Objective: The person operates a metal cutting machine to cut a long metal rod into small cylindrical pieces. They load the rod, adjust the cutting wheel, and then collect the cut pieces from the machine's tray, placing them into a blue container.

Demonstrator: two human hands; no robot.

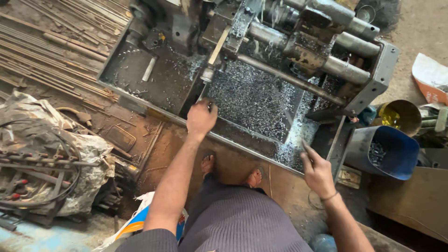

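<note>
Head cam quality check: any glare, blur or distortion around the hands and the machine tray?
Head view: soft, even daylight, no hard shadows; bright glints off the metal shavings in the machine tray; left hand on the lever handle sharp, right hand slightly soft; wide-angle lens bends the tray's edges; top of the machine is darker, detail lost.

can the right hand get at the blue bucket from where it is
Probably yes: the right hand hovers over the tray edge, and the blue bucket lies just beside it, mouth open, nothing between.

Silver shavings in grey machine tray; blue bucket; yellow-lined can; rusty rods.
</note>
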